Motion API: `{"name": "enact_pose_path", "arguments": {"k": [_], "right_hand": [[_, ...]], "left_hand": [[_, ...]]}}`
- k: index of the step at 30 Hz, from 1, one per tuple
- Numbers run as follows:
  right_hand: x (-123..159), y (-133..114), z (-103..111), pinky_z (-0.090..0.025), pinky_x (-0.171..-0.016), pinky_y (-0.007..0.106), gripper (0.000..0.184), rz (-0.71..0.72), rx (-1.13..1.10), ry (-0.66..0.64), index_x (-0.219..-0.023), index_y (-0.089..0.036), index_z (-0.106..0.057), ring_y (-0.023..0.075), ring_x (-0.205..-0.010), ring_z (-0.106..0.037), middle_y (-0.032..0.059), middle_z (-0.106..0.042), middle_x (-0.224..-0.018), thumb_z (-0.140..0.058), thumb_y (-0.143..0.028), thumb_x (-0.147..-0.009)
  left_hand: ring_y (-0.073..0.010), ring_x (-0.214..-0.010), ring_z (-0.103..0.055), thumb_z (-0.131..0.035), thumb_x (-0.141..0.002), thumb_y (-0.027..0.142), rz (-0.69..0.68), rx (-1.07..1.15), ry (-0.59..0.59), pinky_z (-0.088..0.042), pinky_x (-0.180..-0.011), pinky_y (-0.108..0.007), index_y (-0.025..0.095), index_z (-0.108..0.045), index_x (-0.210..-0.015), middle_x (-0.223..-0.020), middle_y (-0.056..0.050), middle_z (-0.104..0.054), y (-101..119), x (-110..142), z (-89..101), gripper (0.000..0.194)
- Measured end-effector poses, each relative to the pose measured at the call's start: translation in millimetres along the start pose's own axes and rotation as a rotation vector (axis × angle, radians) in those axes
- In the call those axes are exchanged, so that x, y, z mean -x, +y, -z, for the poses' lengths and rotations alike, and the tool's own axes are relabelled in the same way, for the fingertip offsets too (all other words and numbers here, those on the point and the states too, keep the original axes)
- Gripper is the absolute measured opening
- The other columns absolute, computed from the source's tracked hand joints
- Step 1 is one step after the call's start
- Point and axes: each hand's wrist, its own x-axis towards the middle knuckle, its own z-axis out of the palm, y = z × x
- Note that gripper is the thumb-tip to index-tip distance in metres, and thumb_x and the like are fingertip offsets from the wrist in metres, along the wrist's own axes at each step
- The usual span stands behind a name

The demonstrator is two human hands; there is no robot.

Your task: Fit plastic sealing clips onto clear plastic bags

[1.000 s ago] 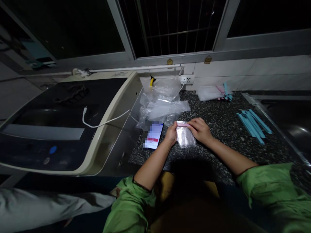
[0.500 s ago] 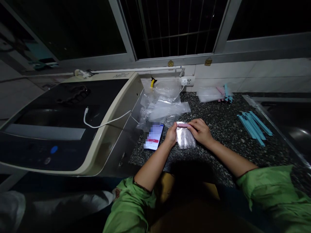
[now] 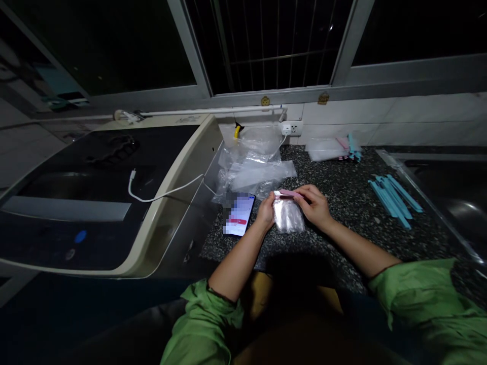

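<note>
My left hand is closed on the upper left edge of a small clear plastic bag, which hangs crinkled and shiny over the counter. Between the thumb and fingers of my right hand is the right end of a pink bag clip. This clip runs along the bag's top edge, slightly slanted, and its left end is close to my left fingertips. Whether it is fastened on the bag, I cannot tell. Several light blue bag clips lie in a loose group to the right of my right hand.
A lit phone lies left of my hands. Behind it are crumpled clear plastic bags. Another bag with pink and blue clips rests by the wall, near a charger in the socket. A washing machine borders the left, a sink the right.
The pink clip has tilted a little against the bag's top edge, its two ends no longer level. Both hands keep their grip. A pale shape at the lower left has gone from view.
</note>
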Motion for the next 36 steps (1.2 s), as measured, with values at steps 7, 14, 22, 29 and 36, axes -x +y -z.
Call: {"name": "enact_pose_path", "arguments": {"k": [7, 14, 22, 29, 36], "right_hand": [[-1, -3, 2, -0.049, -0.067, 0.033, 0.013, -0.035, -0.038, 0.021, -0.089, -0.022, -0.066, 0.0173, -0.079, -0.058, 0.0050, -0.061, -0.082, -0.056, -0.025, -0.083], [-3, -5, 3, -0.049, -0.066, 0.031, 0.012, -0.035, -0.079, 0.046, -0.090, -0.021, -0.065, 0.0161, -0.078, -0.058, 0.0045, -0.061, -0.083, -0.056, -0.025, -0.083], [-4, -6, 5, -0.047, -0.068, 0.033, 0.011, -0.021, -0.046, 0.087, -0.087, -0.021, -0.064, 0.0172, -0.079, -0.057, 0.0047, -0.062, -0.082, -0.055, -0.025, -0.083], [-6, -7, 8, -0.046, -0.070, 0.035, 0.009, 0.006, 0.002, 0.116, -0.086, -0.021, -0.063, 0.0177, -0.078, -0.056, 0.0040, -0.063, -0.081, -0.055, -0.025, -0.083], [-8, -4, 13, -0.046, -0.072, 0.037, 0.009, 0.028, 0.041, 0.162, -0.085, -0.022, -0.062, 0.0187, -0.079, -0.057, 0.0042, -0.064, -0.081, -0.055, -0.026, -0.082]], "left_hand": [[-0.0254, -0.081, -0.065, -0.069, -0.065, 0.043, 0.001, 0.017, 0.012, -0.048, -0.076, -0.034, 0.014, -0.063, -0.061, -0.056, -0.005, -0.064, 0, -1, 1.2, 0.030], [-0.0243, -0.079, -0.066, -0.069, -0.065, 0.043, -0.005, 0.035, 0.020, -0.048, -0.078, -0.034, 0.014, -0.063, -0.059, -0.053, -0.004, -0.063, -1, -2, 0.9, 0.030], [-0.0242, -0.079, -0.066, -0.067, -0.067, 0.045, -0.020, 0.003, 0.042, -0.049, -0.076, -0.033, 0.014, -0.064, -0.060, -0.053, -0.004, -0.063, 1, 0, -1.3, 0.031], [-0.0249, -0.080, -0.066, -0.065, -0.070, 0.041, -0.017, 0.001, 0.067, -0.048, -0.079, -0.035, 0.013, -0.063, -0.060, -0.054, -0.005, -0.063, 2, 2, -3.0, 0.030], [-0.0230, -0.079, -0.066, -0.066, -0.069, 0.040, -0.029, 0.031, 0.091, -0.048, -0.078, -0.033, 0.014, -0.063, -0.064, -0.057, -0.004, -0.063, -1, -3, 2.1, 0.027]]}}
